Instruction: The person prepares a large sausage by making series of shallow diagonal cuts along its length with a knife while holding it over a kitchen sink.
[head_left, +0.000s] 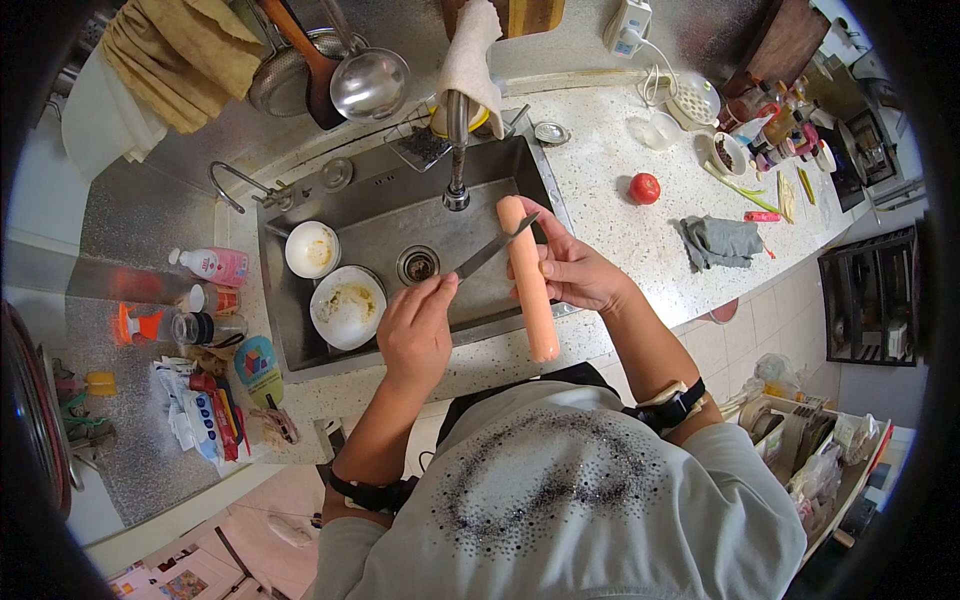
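Observation:
My right hand (571, 262) grips a long pink sausage (532, 300) from its right side, above the near edge of the sink. The sausage stands nearly lengthwise in view, leaning slightly. In my left hand (416, 322) is a small knife (487, 253), whose handle is hidden by the fingers. Its blade points up and right, and the tip lies across the upper part of the sausage. Whether the blade has cut in, I cannot tell. Below both hands is the steel sink (480, 326), with a soiled white bowl (311, 250) and a soiled white dish (349, 307) at its left.
A faucet (456, 169) with a cloth on it hangs over the sink. On the right counter lie a tomato (644, 189), a grey cloth (720, 242) and green onion (742, 191). Bottles and packets crowd the left counter, including a pink pump bottle (217, 265). A ladle (370, 85) hangs behind.

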